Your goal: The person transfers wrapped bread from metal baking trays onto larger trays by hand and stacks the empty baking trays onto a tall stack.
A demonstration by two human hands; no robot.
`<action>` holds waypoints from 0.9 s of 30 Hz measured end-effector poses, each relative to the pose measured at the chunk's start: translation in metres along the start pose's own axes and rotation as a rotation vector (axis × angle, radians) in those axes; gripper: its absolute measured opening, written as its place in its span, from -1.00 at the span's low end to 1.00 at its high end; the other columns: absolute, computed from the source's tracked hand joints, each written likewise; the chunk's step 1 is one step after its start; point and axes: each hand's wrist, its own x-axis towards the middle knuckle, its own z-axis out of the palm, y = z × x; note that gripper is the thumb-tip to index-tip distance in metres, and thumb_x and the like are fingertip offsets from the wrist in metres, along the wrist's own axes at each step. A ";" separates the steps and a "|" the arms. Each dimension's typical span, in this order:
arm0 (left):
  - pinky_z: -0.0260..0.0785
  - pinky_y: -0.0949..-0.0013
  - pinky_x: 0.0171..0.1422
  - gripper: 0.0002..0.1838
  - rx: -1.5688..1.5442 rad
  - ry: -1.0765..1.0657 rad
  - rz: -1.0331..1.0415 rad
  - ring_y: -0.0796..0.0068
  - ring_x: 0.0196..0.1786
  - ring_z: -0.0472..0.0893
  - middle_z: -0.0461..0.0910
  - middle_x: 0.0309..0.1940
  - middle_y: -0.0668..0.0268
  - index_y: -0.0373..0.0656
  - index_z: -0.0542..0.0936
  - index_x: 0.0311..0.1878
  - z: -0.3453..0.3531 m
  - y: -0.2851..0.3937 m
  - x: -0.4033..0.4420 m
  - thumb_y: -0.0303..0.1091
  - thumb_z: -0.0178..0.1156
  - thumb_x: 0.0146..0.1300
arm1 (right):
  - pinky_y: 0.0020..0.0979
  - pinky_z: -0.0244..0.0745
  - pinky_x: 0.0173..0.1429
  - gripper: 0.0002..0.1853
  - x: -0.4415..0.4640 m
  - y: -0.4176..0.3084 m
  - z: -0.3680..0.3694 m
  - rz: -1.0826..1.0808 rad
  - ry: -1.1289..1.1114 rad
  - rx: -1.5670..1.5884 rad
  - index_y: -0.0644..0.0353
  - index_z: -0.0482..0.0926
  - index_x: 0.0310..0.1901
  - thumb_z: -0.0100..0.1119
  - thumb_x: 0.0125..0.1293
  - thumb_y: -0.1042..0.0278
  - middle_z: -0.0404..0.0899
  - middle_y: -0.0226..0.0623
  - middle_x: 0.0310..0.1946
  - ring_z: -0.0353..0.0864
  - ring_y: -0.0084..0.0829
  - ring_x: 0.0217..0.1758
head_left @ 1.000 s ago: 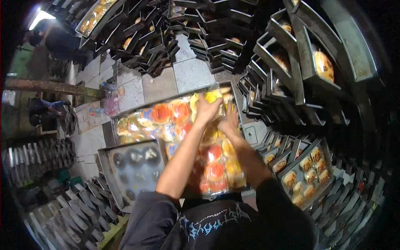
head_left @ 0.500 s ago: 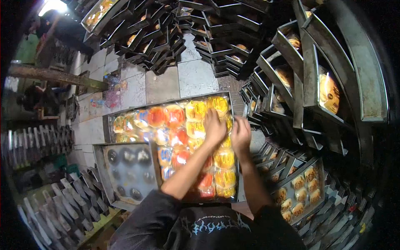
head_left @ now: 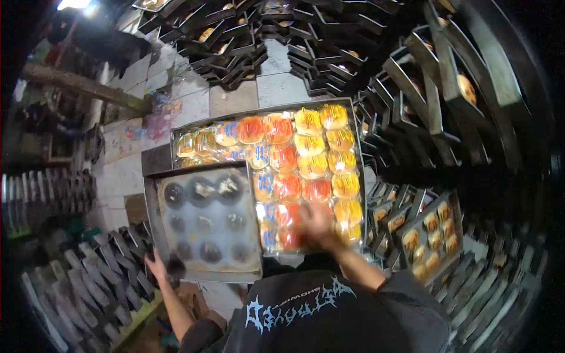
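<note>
Wrapped buns (head_left: 312,165) with yellow or red tops fill a large metal tray (head_left: 358,117) in front of me. Smeared by motion, my right hand (head_left: 318,223) is over the red-topped packs at the near side; its fingers cannot be made out. A smaller metal baking tray (head_left: 215,273) rests over the large tray's left part, with round dark marks and pale residue on its bottom. My left hand (head_left: 156,267) is at this tray's near left side, fingers apart, close to or touching the outer wall.
Stacked metal trays holding buns (head_left: 466,89) rise at the back and right. Another tray of buns (head_left: 435,238) leans at the right. Tray stacks (head_left: 94,282) stand at the left. A beam (head_left: 85,87) and coloured plastic litter (head_left: 159,117) are on the left of the tiled floor.
My left hand has gone from the yellow-topped packs at the far right to the small tray's left side. My right hand has come back toward me over the red-topped packs. The view has shifted.
</note>
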 end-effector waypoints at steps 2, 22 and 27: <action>0.08 0.29 0.38 -0.16 -0.009 -0.218 -0.027 0.20 0.36 0.22 0.16 0.36 0.02 -0.34 0.11 0.39 -0.006 -0.037 0.040 0.09 0.11 0.25 | -0.19 0.39 -0.05 -0.51 -0.056 -0.005 0.062 -0.115 -0.299 0.053 0.30 0.43 -0.08 0.09 0.28 -0.04 0.49 -0.05 -0.25 0.50 -0.08 -0.16; 0.29 0.42 -0.01 -0.71 -0.887 -0.558 0.503 0.45 -0.26 0.51 0.58 -0.40 0.29 -0.28 0.59 -0.22 -0.384 -0.072 -0.041 -0.39 0.15 -0.06 | -0.15 0.09 0.40 -0.09 -0.399 -0.168 0.220 -1.264 0.808 -0.917 0.23 0.15 0.34 0.25 0.10 -0.20 0.02 0.13 0.36 0.02 -0.04 0.44; 0.42 0.29 -0.07 -0.71 -0.073 0.130 1.506 0.25 -0.18 0.62 0.65 -0.22 0.22 -0.01 0.67 -0.22 -0.650 -0.017 -0.098 -0.05 0.22 0.10 | -0.16 0.15 0.35 -0.13 -0.502 -0.298 0.197 -1.647 1.143 -0.755 0.23 0.16 0.33 0.22 0.13 -0.17 0.09 0.12 0.29 0.09 -0.06 0.37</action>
